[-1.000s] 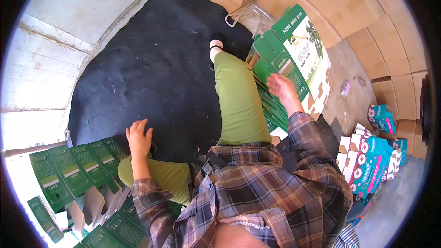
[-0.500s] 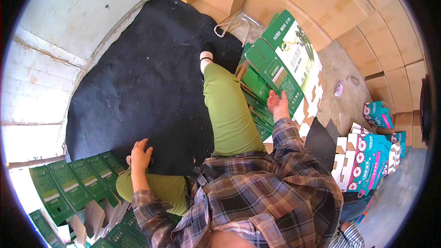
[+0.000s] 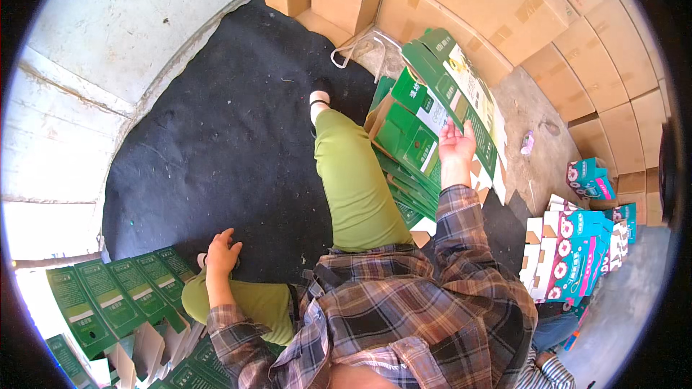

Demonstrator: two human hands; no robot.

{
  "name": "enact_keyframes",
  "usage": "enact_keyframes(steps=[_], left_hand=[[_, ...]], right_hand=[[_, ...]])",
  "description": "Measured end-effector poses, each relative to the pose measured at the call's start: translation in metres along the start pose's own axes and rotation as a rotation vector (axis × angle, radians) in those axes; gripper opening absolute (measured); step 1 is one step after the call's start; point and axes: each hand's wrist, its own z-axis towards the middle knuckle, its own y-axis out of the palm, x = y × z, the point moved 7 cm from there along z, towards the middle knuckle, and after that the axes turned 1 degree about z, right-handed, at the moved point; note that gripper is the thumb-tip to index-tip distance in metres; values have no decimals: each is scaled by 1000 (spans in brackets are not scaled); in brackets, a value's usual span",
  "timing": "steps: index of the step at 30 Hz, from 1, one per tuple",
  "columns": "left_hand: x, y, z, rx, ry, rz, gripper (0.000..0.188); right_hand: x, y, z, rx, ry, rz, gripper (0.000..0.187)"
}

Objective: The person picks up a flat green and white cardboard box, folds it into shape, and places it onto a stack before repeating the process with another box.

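My right hand (image 3: 457, 148) is palm up at the upright green carton blank (image 3: 454, 90). Its fingers are spread and touch or nearly touch the blank's green face; no grip shows. That blank leans to the right, with a white printed panel on its far side. Just left of it, more flat green cartons (image 3: 407, 133) stand in a slanted stack beside my outstretched leg. My left hand (image 3: 222, 253) hovers above my bent left leg with nothing in it, fingers loosely apart. Closest to it is a row of green cartons (image 3: 133, 292) at the lower left.
Black sheeting (image 3: 223, 137) covers the floor ahead. Brown cardboard boxes (image 3: 476, 3) are stacked along the far right, with open boxes (image 3: 346, 3) at the back. Teal and pink cartons (image 3: 580, 252) are piled at right. Part of another person's striped sleeve (image 3: 555, 373) shows at the lower right.
My right hand has moved right and slightly farther away. The green carton blank has tipped to the right, exposing more of the cartons behind it. My left hand has hardly moved.
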Motion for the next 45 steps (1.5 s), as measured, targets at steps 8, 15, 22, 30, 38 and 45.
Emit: enact_keyframes(steps=[8,15,22,30,38,45], left_hand=[[1,-5,-1,12,4,-13,49],[9,-11,-3,18,-15,-23,49],[4,-18,-9,76,-11,-51,48],[-16,-67,-6,500,4,-536,41],[-109,-141,-46,991,-296,-807,54],[-162,-152,-86,1033,-188,-1288,33]], right_hand=[[31,69,-84,-136,-73,-152,21],[43,99,-73,-258,-55,-180,14],[64,126,-116,-572,57,-469,20],[111,155,-152,-833,83,-672,37],[190,165,-217,-1195,463,-920,30],[235,178,-260,-1564,545,-1106,25]])
